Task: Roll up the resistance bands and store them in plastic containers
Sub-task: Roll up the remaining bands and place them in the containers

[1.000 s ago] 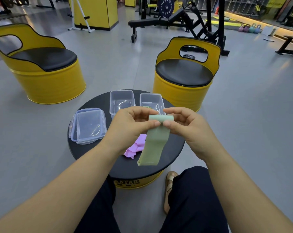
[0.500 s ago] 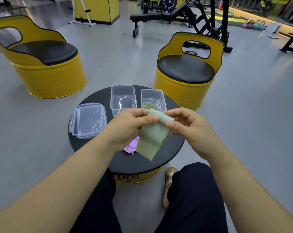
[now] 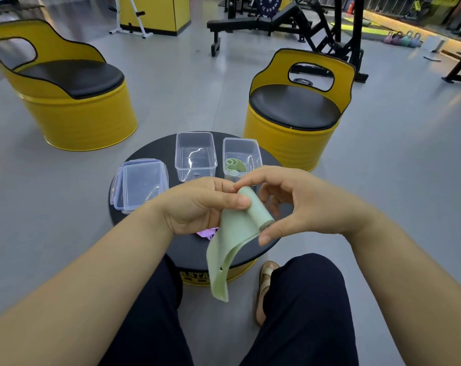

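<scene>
green band [image 3: 253,210] half-rolled above near edge of the table [image 3: 155,151]; tail hangs loose; left hand [image 3: 197,204] pinches the roll's top; right hand [image 3: 303,204] curls round it, thumb at its end; looks light, floppy, springy; likely unwinds if released; hold the roll, not the tail

The green band [image 3: 233,235] looks like a thin, smooth, matt rubbery sheet, the open containers [image 3: 195,159] [image 3: 253,154] and stacked lids [image 3: 142,184] are clear glossy plastic, the round table top [image 3: 155,151] is matt black, and the yellow barrel seats [image 3: 84,122] [image 3: 284,143] look like faintly shiny painted metal under smooth black cushions [image 3: 73,75] [image 3: 292,107].
</scene>
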Demonstrator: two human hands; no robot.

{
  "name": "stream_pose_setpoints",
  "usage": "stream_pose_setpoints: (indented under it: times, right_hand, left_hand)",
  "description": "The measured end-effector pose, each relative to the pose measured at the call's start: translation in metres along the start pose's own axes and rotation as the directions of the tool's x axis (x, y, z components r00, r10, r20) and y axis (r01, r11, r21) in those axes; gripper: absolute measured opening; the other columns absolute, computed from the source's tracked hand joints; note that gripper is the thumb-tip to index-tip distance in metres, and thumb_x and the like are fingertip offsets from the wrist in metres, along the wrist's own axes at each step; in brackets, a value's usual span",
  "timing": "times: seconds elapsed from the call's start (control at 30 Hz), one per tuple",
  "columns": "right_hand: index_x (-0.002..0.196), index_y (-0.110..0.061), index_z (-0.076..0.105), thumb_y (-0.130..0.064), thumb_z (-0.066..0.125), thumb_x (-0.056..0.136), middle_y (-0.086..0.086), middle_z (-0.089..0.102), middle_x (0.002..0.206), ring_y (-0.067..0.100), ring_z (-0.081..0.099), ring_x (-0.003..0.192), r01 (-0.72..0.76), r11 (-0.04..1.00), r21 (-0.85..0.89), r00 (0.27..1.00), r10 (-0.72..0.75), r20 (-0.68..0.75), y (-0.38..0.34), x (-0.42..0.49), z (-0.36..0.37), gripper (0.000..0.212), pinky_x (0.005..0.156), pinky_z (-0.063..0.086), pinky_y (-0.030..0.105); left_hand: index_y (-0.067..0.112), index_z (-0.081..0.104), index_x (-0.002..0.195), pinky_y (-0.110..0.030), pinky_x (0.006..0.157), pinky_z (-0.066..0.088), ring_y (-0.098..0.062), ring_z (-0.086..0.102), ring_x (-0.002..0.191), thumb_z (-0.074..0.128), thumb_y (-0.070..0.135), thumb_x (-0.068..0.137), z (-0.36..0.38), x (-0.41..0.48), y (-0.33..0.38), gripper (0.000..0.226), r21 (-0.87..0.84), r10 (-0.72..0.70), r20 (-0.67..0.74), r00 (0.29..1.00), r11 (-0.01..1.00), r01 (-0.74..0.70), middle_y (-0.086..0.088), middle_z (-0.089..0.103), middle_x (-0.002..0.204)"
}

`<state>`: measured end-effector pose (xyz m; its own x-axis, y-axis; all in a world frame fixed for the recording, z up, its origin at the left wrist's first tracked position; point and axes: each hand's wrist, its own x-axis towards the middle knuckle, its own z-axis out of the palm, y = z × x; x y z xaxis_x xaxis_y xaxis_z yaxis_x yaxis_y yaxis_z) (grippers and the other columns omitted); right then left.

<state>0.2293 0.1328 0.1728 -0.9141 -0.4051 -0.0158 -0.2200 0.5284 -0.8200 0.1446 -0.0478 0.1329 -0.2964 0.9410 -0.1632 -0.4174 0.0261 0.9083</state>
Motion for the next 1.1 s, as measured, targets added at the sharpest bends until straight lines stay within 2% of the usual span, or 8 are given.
stream_pose_setpoints:
  times: [0.13,0.33,0.43,0.57,0.7,0.93,1.0,1.1]
  right_hand:
    - [0.115,-0.026,0.060,-0.022,0.085,0.060,0.016,0.061,0.088,0.020,0.058,0.072,0.008,0.999,0.045,0.999,-0.006,-0.050,-0.001,0.000,0.000,0.060,0.066,0.049,0.044]
    - [0.108,-0.035,0.063,-0.029,0.083,0.055,0.027,0.059,0.089,0.034,0.055,0.075,0.042,0.980,0.194,0.993,-0.019,-0.119,0.004,-0.003,-0.001,0.057,0.067,0.046,0.048]
    - [0.102,-0.037,0.067,-0.022,0.082,0.053,0.018,0.066,0.103,0.042,0.058,0.097,0.067,0.943,0.327,0.988,-0.018,-0.151,0.009,-0.004,-0.003,0.054,0.083,0.049,0.055]
    - [0.105,-0.026,0.065,-0.015,0.079,0.054,-0.003,0.070,0.109,0.018,0.064,0.105,0.075,0.902,0.426,0.990,-0.015,-0.143,0.011,-0.005,-0.006,0.054,0.083,0.055,0.033]
    - [0.108,-0.023,0.062,-0.016,0.078,0.054,-0.002,0.070,0.108,0.019,0.063,0.105,0.070,0.905,0.420,0.988,-0.003,-0.157,0.010,-0.005,-0.009,0.057,0.085,0.055,0.032]
    - [0.104,-0.037,0.068,-0.024,0.086,0.052,0.002,0.067,0.107,0.042,0.055,0.102,0.094,0.949,0.302,0.990,-0.057,-0.129,0.008,-0.006,-0.017,0.057,0.084,0.043,0.064]
    - [0.107,-0.034,0.066,-0.030,0.088,0.052,0.019,0.057,0.110,0.056,0.047,0.096,0.091,0.957,0.275,0.992,-0.062,-0.114,0.009,-0.005,-0.018,0.059,0.074,0.044,0.059]
    - [0.109,-0.033,0.064,-0.037,0.088,0.053,0.023,0.053,0.106,0.053,0.045,0.091,0.076,0.975,0.207,0.993,-0.056,-0.099,0.012,-0.005,-0.021,0.061,0.067,0.043,0.045]
  left_hand:
    - [0.008,0.074,0.084,-0.023,0.063,0.055,-0.017,0.070,0.071,0.081,0.026,0.061,0.005,-0.002,0.003,0.030,-0.008,0.036,-0.001,0.999,0.999,-0.036,-0.008,0.072,0.081]
    - [0.011,0.075,0.084,-0.024,0.066,0.054,-0.015,0.069,0.075,0.067,0.030,0.070,0.008,-0.003,0.004,0.025,-0.004,0.059,-0.061,0.996,0.998,-0.060,-0.005,0.072,0.083]
    - [0.010,0.076,0.077,-0.022,0.062,0.053,-0.014,0.069,0.069,0.064,0.025,0.067,0.013,-0.004,0.005,0.021,0.015,0.047,-0.105,0.993,0.999,-0.045,-0.005,0.072,0.077]
    - [0.005,0.074,0.077,-0.022,0.059,0.054,-0.018,0.069,0.068,0.073,0.003,0.073,0.015,0.001,0.003,0.005,0.082,0.037,-0.198,0.980,0.996,-0.021,-0.012,0.072,0.078]
    - [0.006,0.075,0.075,-0.026,0.068,0.056,-0.020,0.068,0.073,0.065,0.008,0.071,0.018,0.003,0.006,0.011,0.103,0.055,-0.246,0.968,0.994,-0.030,-0.012,0.072,0.078]
    - [0.010,0.069,0.065,-0.024,0.063,0.053,-0.018,0.063,0.067,0.077,0.009,0.066,0.024,0.004,0.006,0.008,0.167,0.085,-0.319,0.944,0.985,-0.032,-0.005,0.068,0.071]
    - [0.007,0.067,0.075,-0.029,0.067,0.052,-0.023,0.063,0.071,0.076,0.009,0.066,0.024,0.004,0.006,0.014,0.152,0.077,-0.317,0.945,0.988,-0.029,-0.010,0.068,0.076]
    - [0.007,0.068,0.092,-0.030,0.072,0.054,-0.024,0.066,0.075,0.069,0.007,0.068,0.023,0.002,0.005,0.025,0.103,0.057,-0.277,0.959,0.994,-0.029,-0.012,0.070,0.084]
